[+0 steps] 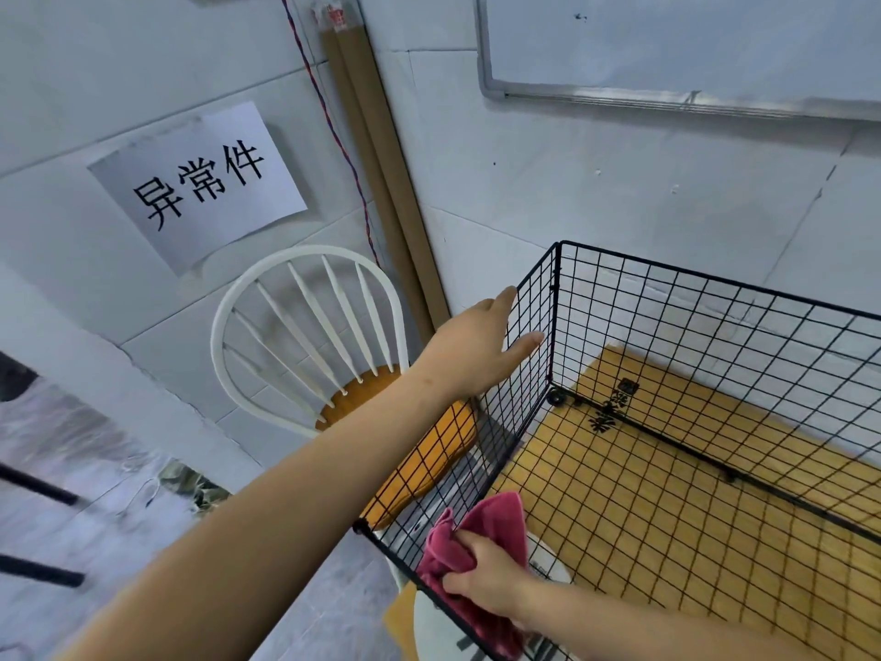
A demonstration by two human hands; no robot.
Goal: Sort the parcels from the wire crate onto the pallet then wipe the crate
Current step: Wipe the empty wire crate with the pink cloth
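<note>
So, the left hand (476,348) is stretched out with its fingers straight and a bit spread. It lies flat against the mesh of the black wire crate (667,298), up near the top of the side panel and close to the far corner. It isn't curled round anything, it just touches the wire. I honestly can't tell if the thumb pokes through the grid or only lies on it.

The right hand (491,582) is lower and closer to the body, at the near corner of the same panel. Its fingers are bunched tight round a pink cloth (481,527). The cloth sits right on the mesh at the rim, with part of it sticking up above the knuckles and part hanging below the hand.

The crate runs between the two hands and on out to the right of both. Through its wire bottom there's a yellow woven mat (619,493) with some black characters on it, out past the right hand.

Just under and left of the left forearm is a white chair (305,326) with an orange seat, right up beside the crate panel. Above the left hand, two brown cardboard tubes (381,159) lean in the wall corner, with a red and blue cord (329,121) hanging next to them. Further left of that hand a paper sign (200,183) with black characters is stuck on the wall. Up and to the right of both hands is a whiteboard (667,40).
</note>
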